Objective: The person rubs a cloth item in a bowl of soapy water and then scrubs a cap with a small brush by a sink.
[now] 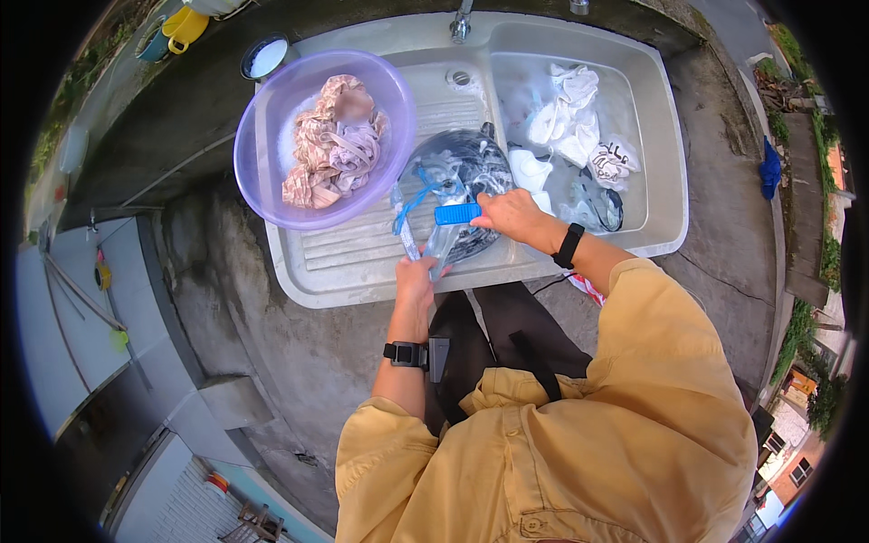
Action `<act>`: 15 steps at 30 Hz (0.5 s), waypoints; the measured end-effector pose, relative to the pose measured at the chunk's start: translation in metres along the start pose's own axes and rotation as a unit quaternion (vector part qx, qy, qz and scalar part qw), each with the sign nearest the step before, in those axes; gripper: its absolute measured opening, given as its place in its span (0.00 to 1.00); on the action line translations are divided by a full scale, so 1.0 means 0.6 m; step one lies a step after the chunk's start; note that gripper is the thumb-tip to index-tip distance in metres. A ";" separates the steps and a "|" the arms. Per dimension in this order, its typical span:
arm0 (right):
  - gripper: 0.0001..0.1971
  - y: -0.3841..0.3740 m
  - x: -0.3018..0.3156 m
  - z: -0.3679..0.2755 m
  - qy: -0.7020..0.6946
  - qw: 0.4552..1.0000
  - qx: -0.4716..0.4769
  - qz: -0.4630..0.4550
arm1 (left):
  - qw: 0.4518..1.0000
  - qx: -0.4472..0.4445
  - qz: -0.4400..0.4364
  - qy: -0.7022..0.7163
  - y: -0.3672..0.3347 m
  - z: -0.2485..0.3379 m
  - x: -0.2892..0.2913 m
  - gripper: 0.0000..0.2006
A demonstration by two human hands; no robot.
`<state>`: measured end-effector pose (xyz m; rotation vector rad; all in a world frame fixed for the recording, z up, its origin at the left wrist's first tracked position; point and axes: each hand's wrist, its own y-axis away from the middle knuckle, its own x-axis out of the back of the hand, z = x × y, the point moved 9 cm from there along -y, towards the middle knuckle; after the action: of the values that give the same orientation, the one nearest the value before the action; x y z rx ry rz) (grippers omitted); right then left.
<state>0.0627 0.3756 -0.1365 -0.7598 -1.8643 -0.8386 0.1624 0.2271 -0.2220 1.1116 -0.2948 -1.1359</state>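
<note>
My right hand is closed on a ribbed blue brush, pressed against a clear plastic piece. With my left hand, I grip the near end of that see-through piece, which has a blue ribbon-like tie and a printed strip along one side. Its exact kind cannot be made out. Beneath and behind both hands, a dark, rounded thing streaked with suds rests on the sink's ribbed drainboard. The brush's bristles are hidden.
At left, a purple basin holds wet patterned cloth. Cloudy water fills the right sink bowl, with white cloths and a clear, dark-edged item. A bowl of white powder stands behind; the tap overhangs the back.
</note>
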 end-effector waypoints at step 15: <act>0.22 -0.027 0.062 0.112 -0.030 0.992 -0.119 0.024 | 0.981 -0.009 0.137 -0.137 0.015 0.039 0.059 0.12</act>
<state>0.0031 0.4258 -0.1290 -0.9836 -1.8111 -1.0280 0.1673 0.1845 -0.2151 0.8661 -0.6323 -1.0397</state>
